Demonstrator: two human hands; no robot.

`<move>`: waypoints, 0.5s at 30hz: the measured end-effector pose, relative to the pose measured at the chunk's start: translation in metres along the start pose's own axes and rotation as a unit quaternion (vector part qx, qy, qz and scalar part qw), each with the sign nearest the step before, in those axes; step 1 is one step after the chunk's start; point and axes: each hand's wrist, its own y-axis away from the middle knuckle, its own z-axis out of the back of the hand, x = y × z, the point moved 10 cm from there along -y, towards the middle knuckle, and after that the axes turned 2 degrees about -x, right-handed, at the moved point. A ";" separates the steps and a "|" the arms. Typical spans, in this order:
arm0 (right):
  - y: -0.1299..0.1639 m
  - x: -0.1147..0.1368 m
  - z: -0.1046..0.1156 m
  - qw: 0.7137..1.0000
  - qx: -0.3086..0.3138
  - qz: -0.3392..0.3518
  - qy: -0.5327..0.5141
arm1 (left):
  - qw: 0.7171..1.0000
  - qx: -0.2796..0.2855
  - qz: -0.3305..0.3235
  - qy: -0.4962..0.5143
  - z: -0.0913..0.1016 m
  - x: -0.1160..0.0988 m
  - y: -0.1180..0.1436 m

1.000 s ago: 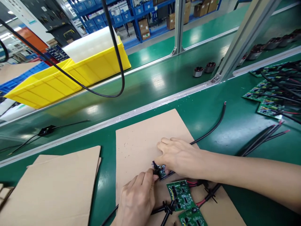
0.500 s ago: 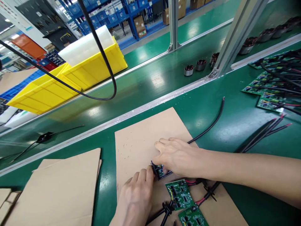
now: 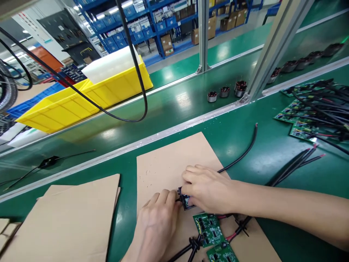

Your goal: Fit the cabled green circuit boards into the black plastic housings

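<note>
A small green circuit board (image 3: 186,200) with black parts lies on a brown cardboard sheet (image 3: 166,163). My right hand (image 3: 208,189) covers its right side and grips it. My left hand (image 3: 156,223) pinches its left edge with thumb and fingertips. A thick black cable (image 3: 242,153) runs from under my right hand out to the right on the green bench. Two more green boards (image 3: 208,229) with black and red wires lie on the cardboard just below my hands.
Another cardboard sheet (image 3: 68,214) lies at the left. A pile of wired green boards (image 3: 313,112) and loose black wires (image 3: 297,163) sit at the right. Small motors (image 3: 225,91) stand on the belt by a metal post (image 3: 268,51). Yellow bins (image 3: 81,98) are at the back left.
Both hands stay on the small board with little shift. The view has tilted, so everything sits slightly lower and the motors on the belt have moved left.
</note>
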 end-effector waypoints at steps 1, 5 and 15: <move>0.000 0.005 -0.001 1.000 0.000 0.000 0.015 | 1.000 -0.011 -0.005 0.024 0.000 0.000 0.001; -0.005 0.025 -0.014 0.997 0.040 0.025 0.053 | 0.992 -0.038 -0.051 0.110 -0.009 -0.001 0.006; -0.004 -0.003 0.008 0.996 0.084 -0.015 -0.035 | 0.981 -0.031 -0.073 0.179 -0.009 0.012 0.000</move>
